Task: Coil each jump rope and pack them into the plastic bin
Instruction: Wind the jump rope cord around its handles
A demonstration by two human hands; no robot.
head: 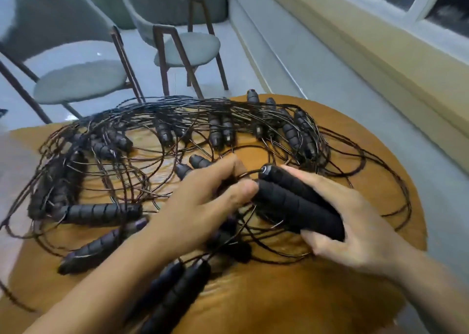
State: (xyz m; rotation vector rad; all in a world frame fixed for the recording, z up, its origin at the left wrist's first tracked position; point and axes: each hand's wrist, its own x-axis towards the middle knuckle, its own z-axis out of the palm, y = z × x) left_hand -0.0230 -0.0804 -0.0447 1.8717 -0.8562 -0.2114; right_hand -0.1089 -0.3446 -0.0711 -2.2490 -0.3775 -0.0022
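Head view showed the right hand [355, 222] clasping paired handles [297, 201]; left fingers [243, 189] pinched cord; tangled ropes [152, 135] covered the bench [279, 295]; no bin visible, nothing packed.

I see a round wooden table [291, 295] covered in a tangle of black jump ropes [152, 135], thin cords looping over one another with ridged handles scattered among them. My right hand [355, 222] wraps around a pair of handles [297, 201] laid side by side. My left hand [203, 206] rests on the cords, its thumb touching that pair's end. Two grey chairs [76, 74] stand beyond the table.
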